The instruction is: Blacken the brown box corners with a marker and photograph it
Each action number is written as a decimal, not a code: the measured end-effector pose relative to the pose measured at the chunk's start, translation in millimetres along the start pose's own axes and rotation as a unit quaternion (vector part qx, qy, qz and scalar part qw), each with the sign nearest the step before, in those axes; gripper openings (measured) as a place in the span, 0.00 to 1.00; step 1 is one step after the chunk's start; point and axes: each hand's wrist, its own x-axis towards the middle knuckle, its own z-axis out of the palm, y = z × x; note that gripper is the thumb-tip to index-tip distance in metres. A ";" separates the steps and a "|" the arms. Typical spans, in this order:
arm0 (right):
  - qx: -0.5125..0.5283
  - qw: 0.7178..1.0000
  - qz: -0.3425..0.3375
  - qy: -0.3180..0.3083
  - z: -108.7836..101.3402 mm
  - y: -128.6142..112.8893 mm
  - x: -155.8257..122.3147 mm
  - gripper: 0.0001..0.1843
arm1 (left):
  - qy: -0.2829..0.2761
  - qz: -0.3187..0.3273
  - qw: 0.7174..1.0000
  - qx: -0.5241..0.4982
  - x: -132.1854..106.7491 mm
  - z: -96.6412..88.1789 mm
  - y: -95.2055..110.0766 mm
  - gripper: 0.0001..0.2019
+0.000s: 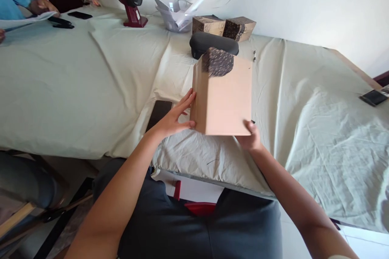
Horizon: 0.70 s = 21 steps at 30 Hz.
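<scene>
A brown cardboard box (pixel 229 99) with a dark speckled patch on its upper left corner is held tilted over the cloth-covered table. My right hand (pixel 251 136) grips its lower right corner, thumb on the near face and the other fingers hidden beneath. Against the box's left side rest the spread fingers and thumb of my left hand (pixel 179 115), steadying it. A dark phone (pixel 159 114) lies on the cloth just left of my left hand. Right behind the box is a black hard case (pixel 213 44).
Two smaller patterned boxes (pixel 208 25) and a clear plastic basket (pixel 174 20) with papers stand by the wall. A fan (pixel 133 16) is left of them. At the far left another person's hand (pixel 44 5) is near papers and phones. A dark object (pixel 373 97) lies far right.
</scene>
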 end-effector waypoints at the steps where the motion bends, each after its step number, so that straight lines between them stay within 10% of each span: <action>1: -0.004 1.000 -0.003 -0.007 -2.1 -0.4 -1.3 0.53 | 0.016 -0.006 1.000 -0.019 0.7 2.8 0.0 0.49; 14: -0.022 0.991 -0.135 -0.013 -18.5 3.0 4.2 0.41 | 0.026 -0.110 0.979 -0.172 -3.7 10.8 0.5 0.42; 21: -0.157 0.955 -0.240 -0.068 -11.3 -4.9 -1.3 0.30 | 0.043 -0.222 0.879 -0.419 1.6 20.5 -4.7 0.44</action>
